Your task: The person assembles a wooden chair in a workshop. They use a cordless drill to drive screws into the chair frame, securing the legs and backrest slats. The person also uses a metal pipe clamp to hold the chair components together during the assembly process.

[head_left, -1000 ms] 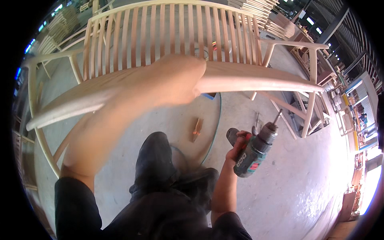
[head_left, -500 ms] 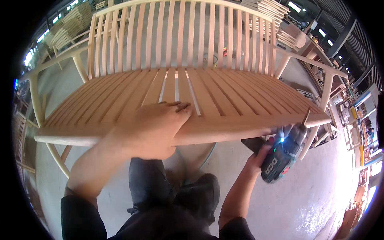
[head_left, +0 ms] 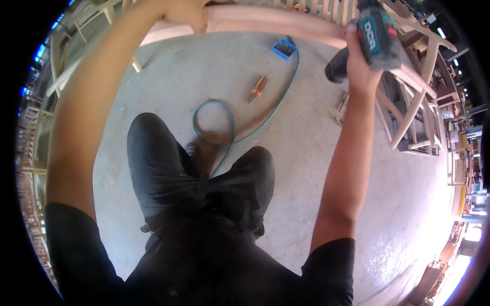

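A slatted wooden bench spans the top of the view, with much of its seat and back cut off. My left hand grips its front rail, the thumb on the near edge; part of the hand is beyond the frame. In my right hand is a green and black cordless drill, held up in front of the bench's right side, its front end pointing away from me. The fingers on its handle are largely hidden. I cannot tell whether the drill touches the bench.
On the concrete floor lie orange-handled pliers and a blue tray of small dark pieces. A green hose loops near my feet. Wooden frames stand at right, other furniture at left.
My view has tipped downward, so the bench sits higher in it and more floor shows. My left hand has shifted from the seat slats to the front rail. The drill points farther ahead.
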Action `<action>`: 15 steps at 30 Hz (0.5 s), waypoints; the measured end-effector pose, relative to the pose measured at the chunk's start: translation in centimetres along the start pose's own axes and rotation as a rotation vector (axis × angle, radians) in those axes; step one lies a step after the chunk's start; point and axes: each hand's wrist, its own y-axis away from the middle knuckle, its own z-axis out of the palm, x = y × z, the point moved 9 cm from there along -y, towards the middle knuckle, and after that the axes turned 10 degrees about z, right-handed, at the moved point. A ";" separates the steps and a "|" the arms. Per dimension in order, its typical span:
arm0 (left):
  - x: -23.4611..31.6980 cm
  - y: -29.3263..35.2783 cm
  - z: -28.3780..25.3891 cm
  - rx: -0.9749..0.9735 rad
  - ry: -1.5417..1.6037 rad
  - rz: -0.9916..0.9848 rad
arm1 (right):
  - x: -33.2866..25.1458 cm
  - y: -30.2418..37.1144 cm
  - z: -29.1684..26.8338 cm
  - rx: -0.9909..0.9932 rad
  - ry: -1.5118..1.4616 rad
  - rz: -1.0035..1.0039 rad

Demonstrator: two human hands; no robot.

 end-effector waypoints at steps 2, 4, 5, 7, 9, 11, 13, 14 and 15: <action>-2.1 1.8 -1.1 0.060 -0.113 0.006 | 0.2 -1.2 1.3 -0.060 -0.070 0.047; -3.5 2.4 -0.5 0.158 -0.253 -0.038 | -0.1 -1.6 0.8 -0.044 -0.010 0.055; -3.5 2.7 0.4 0.220 -0.311 -0.140 | -0.1 -1.4 0.2 0.001 0.077 0.047; -4.1 5.8 -0.1 0.513 -0.342 -0.272 | -0.5 -2.0 -0.6 0.067 0.149 0.035; -8.6 10.3 -0.3 0.617 -0.381 -0.373 | -0.6 -2.4 -0.3 0.081 0.158 0.038; -11.6 15.0 -0.5 0.692 -0.447 -0.469 | -0.2 -3.2 0.9 0.038 0.143 0.058; -13.1 18.2 -1.0 0.787 -0.529 -0.523 | 0.3 -3.9 1.3 -0.013 0.112 0.075; -13.5 19.3 -0.5 0.930 -0.587 -0.558 | 0.7 -4.1 0.9 0.018 0.189 0.084; -14.2 21.0 0.6 1.057 -0.674 -0.604 | 1.2 -3.7 1.5 0.046 0.235 0.104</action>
